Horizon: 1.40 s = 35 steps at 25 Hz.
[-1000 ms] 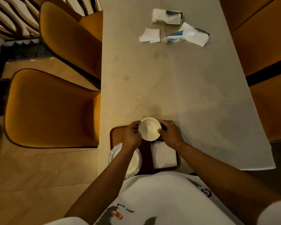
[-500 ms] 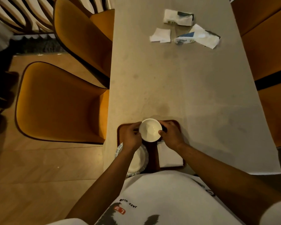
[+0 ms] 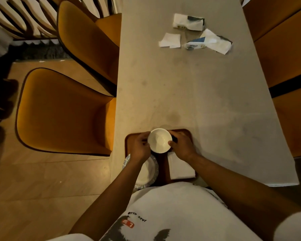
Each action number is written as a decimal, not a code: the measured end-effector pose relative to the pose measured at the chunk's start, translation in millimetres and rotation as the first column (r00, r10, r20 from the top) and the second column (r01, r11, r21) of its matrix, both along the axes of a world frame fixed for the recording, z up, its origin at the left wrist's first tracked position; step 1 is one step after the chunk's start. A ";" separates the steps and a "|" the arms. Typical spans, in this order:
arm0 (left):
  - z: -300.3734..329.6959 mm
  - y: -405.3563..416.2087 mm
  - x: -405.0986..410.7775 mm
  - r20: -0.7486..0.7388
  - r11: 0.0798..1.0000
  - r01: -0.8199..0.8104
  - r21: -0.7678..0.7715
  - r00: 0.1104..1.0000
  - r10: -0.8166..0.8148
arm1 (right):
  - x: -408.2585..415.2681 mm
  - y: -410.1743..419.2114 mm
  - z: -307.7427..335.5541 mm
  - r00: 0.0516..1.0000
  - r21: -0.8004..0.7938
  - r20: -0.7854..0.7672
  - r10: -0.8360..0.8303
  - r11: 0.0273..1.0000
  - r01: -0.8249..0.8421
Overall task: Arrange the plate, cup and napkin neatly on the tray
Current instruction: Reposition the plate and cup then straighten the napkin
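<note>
A dark brown tray (image 3: pixel 186 132) lies at the near end of the table. A white cup (image 3: pixel 159 140) stands at the far middle of the tray, seen from above. My left hand (image 3: pixel 139 147) grips its left side and my right hand (image 3: pixel 182 145) grips its right side. A white plate with a patterned rim (image 3: pixel 146 173) rests at the tray's near left, partly under my left forearm and overhanging the table edge. A folded white napkin (image 3: pixel 181 166) lies at the tray's near right, its far end under my right hand.
The long pale table (image 3: pixel 189 87) stretches ahead. Torn white paper wrappers (image 3: pixel 189 22) (image 3: pixel 210 42) and a small paper piece (image 3: pixel 170 40) lie at its far end. Orange chairs (image 3: pixel 64 110) stand on the left, and more orange seating (image 3: pixel 292 49) on the right.
Both hands stay on the cup over the tray. The view has shifted so the scene sits slightly further right in the frame.
</note>
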<state>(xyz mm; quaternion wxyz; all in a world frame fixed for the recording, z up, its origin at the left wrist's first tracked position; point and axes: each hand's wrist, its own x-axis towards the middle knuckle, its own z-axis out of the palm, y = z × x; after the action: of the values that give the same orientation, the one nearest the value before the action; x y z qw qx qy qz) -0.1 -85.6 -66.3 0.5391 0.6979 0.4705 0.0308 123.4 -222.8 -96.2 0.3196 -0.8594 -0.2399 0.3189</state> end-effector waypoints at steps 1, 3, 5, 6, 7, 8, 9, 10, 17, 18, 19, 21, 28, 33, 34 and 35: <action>0.6 -0.1 0.3 -0.002 1.000 0.002 -0.006 1.000 -0.002 | 0.2 -0.8 0.1 1.000 0.005 -0.012 -0.005 1.000 0.005; 2.0 1.5 0.1 0.000 1.000 0.005 -0.023 1.000 -0.005 | 2.9 -2.6 1.9 0.998 0.033 -0.054 0.013 0.999 -0.011; 5.9 3.9 -2.7 0.019 0.999 -0.007 -0.051 1.000 0.008 | 9.4 -7.3 11.2 0.992 0.066 -0.110 0.064 0.996 -0.057; 9.2 5.2 -6.9 0.026 0.999 -0.019 -0.051 0.999 0.020 | 14.1 -10.6 16.0 0.991 0.071 -0.117 0.065 0.996 -0.057; 12.8 6.2 -13.0 0.029 0.999 -0.037 -0.038 0.999 0.038 | 19.0 -15.7 18.9 0.995 0.064 -0.095 0.036 0.998 -0.030; 15.6 5.4 -19.9 0.024 0.998 -0.057 -0.004 0.998 0.058 | 23.5 -23.7 21.5 0.999 0.042 -0.040 -0.015 0.999 0.017; 17.3 2.3 -27.8 0.010 0.997 -0.065 0.048 0.998 0.065 | 26.9 -33.7 23.4 0.998 0.014 0.034 -0.057 0.998 0.057; 18.9 -4.2 -34.9 -0.010 0.993 -0.045 0.112 0.999 0.046 | 29.0 -44.5 25.9 0.993 -0.016 0.096 -0.073 0.997 0.075; 9.7 -79.9 -22.6 -0.188 0.659 0.718 0.222 0.695 -0.694 | 19.8 -100.5 13.0 0.943 -0.146 -0.016 0.333 0.932 -0.331; 7.8 -87.2 -13.9 -0.203 0.600 0.773 0.206 0.633 -0.747 | 16.8 -103.1 10.7 0.923 -0.155 -0.027 0.383 0.911 -0.382; 4.3 -93.8 -6.1 -0.223 0.552 0.810 0.197 0.586 -0.779 | 14.1 -105.0 8.1 0.906 -0.164 -0.023 0.422 0.893 -0.420; -2.5 -107.1 6.2 -0.276 0.472 0.861 0.188 0.507 -0.816 | 11.9 -107.1 2.2 0.882 -0.169 -0.016 0.471 0.868 -0.467; -26.3 -127.0 6.5 -0.435 0.417 0.877 0.238 0.481 -0.762 | 14.3 -99.7 -1.5 0.871 -0.199 0.000 0.492 0.853 -0.482; -27.5 -126.1 2.4 -0.424 0.421 0.833 0.358 0.547 -0.722 | 12.5 -92.9 0.9 0.938 -0.177 -0.043 0.343 0.922 -0.345; -25.7 -124.9 2.7 -0.429 0.422 0.828 0.369 0.554 -0.714 | 8.9 -90.9 0.6 0.957 -0.179 -0.034 0.289 0.940 -0.290; -24.8 -123.2 2.8 -0.437 0.418 0.829 0.371 0.554 -0.709 | 4.4 -89.0 -0.2 0.972 -0.182 -0.024 0.236 0.954 -0.236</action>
<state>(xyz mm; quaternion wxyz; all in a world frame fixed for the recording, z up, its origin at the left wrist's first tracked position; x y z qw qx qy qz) 2.8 -208.7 -91.1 0.2179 0.9544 0.1207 -0.1646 127.8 -311.8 -96.4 0.1989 -0.8501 -0.3099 0.3765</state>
